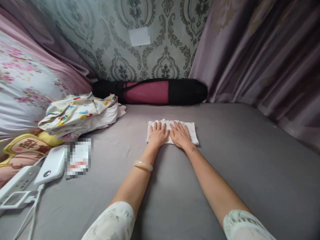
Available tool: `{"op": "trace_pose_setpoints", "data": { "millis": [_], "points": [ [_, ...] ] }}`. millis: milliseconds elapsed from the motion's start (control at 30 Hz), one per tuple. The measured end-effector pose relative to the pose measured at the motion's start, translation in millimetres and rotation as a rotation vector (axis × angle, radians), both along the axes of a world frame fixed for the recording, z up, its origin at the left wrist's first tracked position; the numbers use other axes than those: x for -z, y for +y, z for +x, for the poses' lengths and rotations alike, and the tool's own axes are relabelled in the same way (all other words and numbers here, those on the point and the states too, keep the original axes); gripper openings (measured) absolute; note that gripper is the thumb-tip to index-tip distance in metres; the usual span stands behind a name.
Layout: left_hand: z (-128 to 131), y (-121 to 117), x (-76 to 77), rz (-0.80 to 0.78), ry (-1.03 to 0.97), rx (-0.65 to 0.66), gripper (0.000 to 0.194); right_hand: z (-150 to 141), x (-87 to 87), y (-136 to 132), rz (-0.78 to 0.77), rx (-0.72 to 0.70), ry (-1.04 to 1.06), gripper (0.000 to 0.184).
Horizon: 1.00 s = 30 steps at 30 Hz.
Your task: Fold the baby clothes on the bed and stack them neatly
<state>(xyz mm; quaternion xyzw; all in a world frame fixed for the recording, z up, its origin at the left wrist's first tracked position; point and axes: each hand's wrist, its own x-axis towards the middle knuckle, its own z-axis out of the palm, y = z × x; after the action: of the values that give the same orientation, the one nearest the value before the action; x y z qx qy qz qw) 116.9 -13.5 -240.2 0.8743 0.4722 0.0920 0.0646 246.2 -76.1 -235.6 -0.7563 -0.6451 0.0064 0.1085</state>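
Observation:
A folded white cloth with a faint print lies flat on the grey bed sheet, in the middle of the view. My left hand rests palm down on its left half, fingers stretched out. On the other half lies my right hand, also flat with its fingers apart. The two thumbs nearly meet at the cloth's centre. Whether the cloth is a garment or a towel I cannot tell. A pale bangle circles my left forearm.
To the left sits a pile of clothes with a colourful print on top. Nearer are a white power bank, a power strip, cables and a blurred-out packet. A black and pink long bag lies along the wall. Curtains hang at both sides.

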Motion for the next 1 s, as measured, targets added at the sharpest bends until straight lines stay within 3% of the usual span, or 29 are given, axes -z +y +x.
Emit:
{"op": "trace_pose_setpoints", "data": {
  "millis": [367,1000],
  "points": [
    [-9,2,-1.5,0.045,0.013,-0.132,0.07,15,5.9,-3,0.061,0.176,-0.016,0.06],
    [-30,16,-8.0,-0.093,0.017,-0.21,0.068,54,2.5,-12,-0.096,0.267,0.063,0.066]
  ]
}}
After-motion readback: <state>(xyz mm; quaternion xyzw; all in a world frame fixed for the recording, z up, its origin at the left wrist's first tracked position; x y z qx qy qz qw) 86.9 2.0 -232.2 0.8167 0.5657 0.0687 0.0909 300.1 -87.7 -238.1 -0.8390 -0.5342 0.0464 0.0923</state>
